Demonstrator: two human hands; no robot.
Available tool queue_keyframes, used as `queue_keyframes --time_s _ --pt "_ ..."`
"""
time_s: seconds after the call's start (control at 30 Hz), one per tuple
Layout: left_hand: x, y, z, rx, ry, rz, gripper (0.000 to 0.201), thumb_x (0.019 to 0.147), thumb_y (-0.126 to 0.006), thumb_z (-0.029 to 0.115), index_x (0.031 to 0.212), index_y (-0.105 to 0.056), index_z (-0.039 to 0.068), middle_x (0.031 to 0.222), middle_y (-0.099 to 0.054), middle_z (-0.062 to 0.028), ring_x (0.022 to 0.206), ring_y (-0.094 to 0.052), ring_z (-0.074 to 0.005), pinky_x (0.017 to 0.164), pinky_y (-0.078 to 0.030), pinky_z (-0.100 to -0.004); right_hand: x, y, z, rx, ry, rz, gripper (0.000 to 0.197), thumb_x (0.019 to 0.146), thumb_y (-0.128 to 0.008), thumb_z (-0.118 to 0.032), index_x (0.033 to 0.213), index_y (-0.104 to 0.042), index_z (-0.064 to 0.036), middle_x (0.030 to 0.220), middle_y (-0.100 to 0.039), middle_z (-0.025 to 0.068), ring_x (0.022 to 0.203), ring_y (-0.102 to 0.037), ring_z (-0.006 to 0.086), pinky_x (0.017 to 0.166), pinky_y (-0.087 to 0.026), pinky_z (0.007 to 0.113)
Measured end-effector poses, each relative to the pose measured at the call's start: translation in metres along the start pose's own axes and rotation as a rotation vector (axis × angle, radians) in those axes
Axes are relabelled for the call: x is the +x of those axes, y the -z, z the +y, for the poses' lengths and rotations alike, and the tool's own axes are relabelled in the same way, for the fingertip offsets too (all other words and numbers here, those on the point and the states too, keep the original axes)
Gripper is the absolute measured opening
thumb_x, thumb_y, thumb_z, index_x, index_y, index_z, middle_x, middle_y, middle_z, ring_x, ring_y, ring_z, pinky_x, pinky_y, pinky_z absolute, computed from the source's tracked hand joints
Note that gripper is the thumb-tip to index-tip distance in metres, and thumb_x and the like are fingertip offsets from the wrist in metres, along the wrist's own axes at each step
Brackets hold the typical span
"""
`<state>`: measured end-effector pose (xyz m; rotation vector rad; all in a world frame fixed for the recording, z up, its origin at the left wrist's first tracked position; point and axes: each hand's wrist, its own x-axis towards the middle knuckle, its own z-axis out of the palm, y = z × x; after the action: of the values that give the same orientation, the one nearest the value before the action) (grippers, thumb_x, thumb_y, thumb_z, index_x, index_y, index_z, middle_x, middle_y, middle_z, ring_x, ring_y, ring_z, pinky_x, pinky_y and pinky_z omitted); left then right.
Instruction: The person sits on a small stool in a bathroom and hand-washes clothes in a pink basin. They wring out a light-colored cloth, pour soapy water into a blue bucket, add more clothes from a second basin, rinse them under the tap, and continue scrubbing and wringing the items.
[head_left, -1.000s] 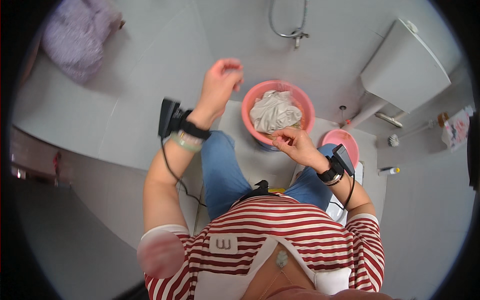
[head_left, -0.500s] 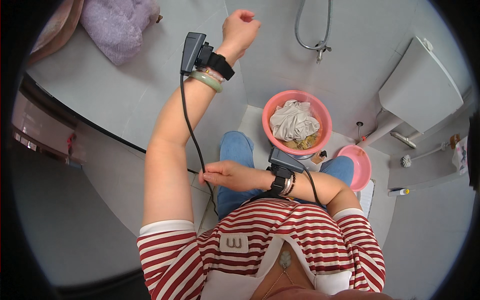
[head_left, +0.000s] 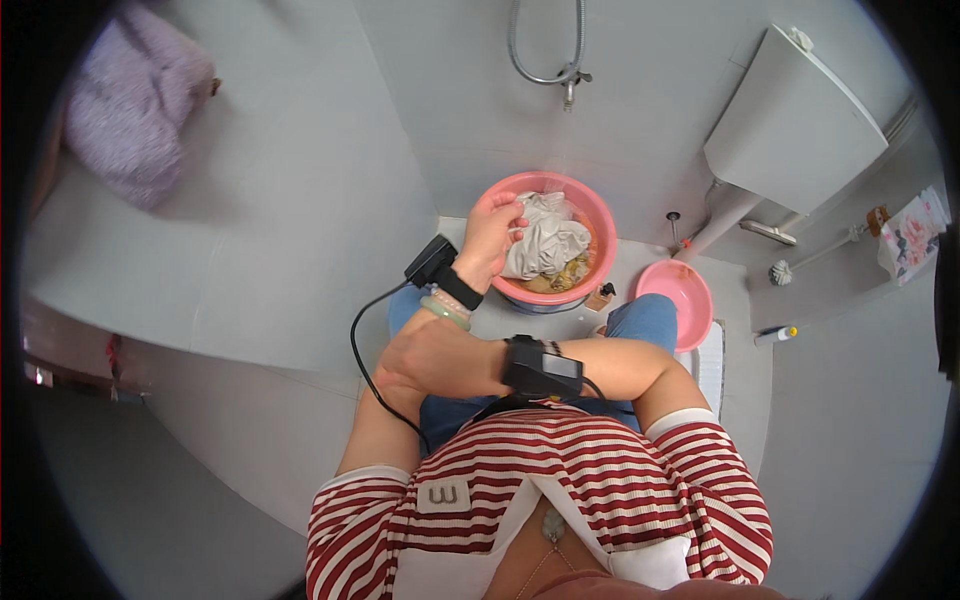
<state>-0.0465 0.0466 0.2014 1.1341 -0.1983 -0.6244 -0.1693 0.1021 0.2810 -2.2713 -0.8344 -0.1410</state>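
My left hand is at the left rim of a pink basin, in front of the pale cloth heaped inside. Its fingers are loosely curled and a little apart, with nothing visible in them. A green bangle, beads and a black strapped device are on that wrist. My right hand lies across my left forearm, closed round it near the elbow; its fingertips are hidden. A black device is strapped to my right wrist. Patterned, yellowish cloth lies under the pale cloth.
A shower hose and tap are on the wall above the basin, with thin water falling. A smaller pink basin, a small bottle, a white cistern and a toilet brush are to the right. A purple towel hangs upper left.
My left arm has come down and bent, bringing the hand from high up to the basin's rim. My right hand has moved left onto the left forearm. The view has shifted too.
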Motion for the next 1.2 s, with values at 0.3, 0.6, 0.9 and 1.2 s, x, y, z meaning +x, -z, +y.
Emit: queue_keyframes --time_s 0.3,0.6,0.9,1.2 --pt "0.03 0.06 -0.017 0.12 -0.237 0.252 0.022 0.078 -0.055 0.003 0.1 -0.051 0.004 0.088 -0.057 -0.0052 0.074 -0.054 -0.0113 0.062 -0.043 -0.023 -0.148 0.057 0.165 0.607 -0.809 0.764 0.013 0.088 -0.054 -0.015 0.083 -0.056 -0.0025 0.068 -0.054 -0.0025 0.06 -0.05 0.0046 0.054 -0.043 0.02" --pt "0.069 0.019 -0.01 0.633 -0.493 0.317 0.024 0.073 -0.056 0.002 0.097 -0.054 0.0 0.095 -0.056 -0.0085 0.066 -0.055 -0.013 0.062 -0.046 -0.0269 -0.085 0.005 0.141 0.352 -0.404 0.669 0.024 0.077 -0.064 -0.003 0.1 -0.057 -0.0027 0.091 -0.052 0.0051 0.069 -0.051 0.0085 0.053 -0.042 0.02" --pt "0.035 -0.009 0.038 1.073 -0.882 0.375 0.024 0.073 -0.056 0.006 0.096 -0.055 0.002 0.101 -0.053 -0.0109 0.071 -0.057 -0.0225 0.062 -0.047 -0.0348 -0.062 -0.001 0.1 0.332 -0.254 0.781 0.041 0.076 -0.064 0.002 0.114 -0.052 -0.0048 0.107 -0.046 0.007 0.084 -0.05 0.0119 0.057 -0.042 0.019" --pt "0.0 -0.02 0.069 1.228 -1.096 0.429 0.023 0.074 -0.056 0.004 0.096 -0.056 0.004 0.102 -0.053 -0.0128 0.088 -0.056 -0.0303 0.071 -0.048 -0.0374 -0.06 0.011 0.063 0.348 -0.123 0.644 0.038 0.077 -0.063 -0.003 0.113 -0.052 -0.0046 0.103 -0.046 0.008 0.083 -0.05 0.0138 0.058 -0.045 0.021"
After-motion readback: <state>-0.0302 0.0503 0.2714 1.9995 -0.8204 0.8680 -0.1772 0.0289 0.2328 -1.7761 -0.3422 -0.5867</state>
